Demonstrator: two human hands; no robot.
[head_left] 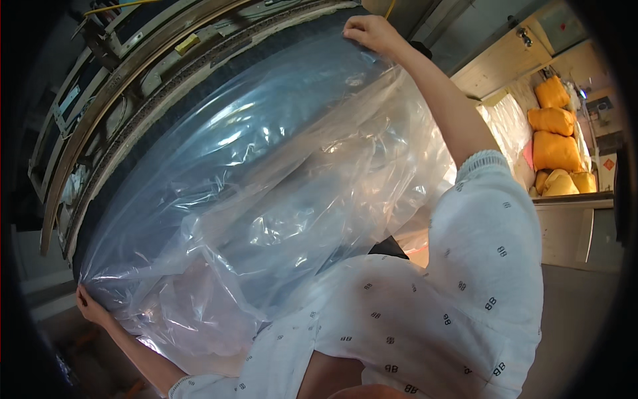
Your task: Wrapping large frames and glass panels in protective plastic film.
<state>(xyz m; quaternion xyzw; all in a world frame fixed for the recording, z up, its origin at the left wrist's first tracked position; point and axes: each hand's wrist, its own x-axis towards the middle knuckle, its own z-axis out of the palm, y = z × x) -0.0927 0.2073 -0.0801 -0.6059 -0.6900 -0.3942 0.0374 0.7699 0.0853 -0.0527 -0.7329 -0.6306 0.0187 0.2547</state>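
The clear plastic sheet (266, 166) was stretched between your two hands, over the dark table (199, 93), its upper edge running from the table's left end to near the far right corner. Its near part fell in loose folds toward your white patterned shirt (412, 319). Your left hand (93, 309) pinched a gathered edge of the film between thumb and fingertips by the table's left end, that forearm reaching low and outward. Your right hand (373, 33) had its fingers curled down, gripping the sheet near the far right corner, its bare forearm extended well forward.
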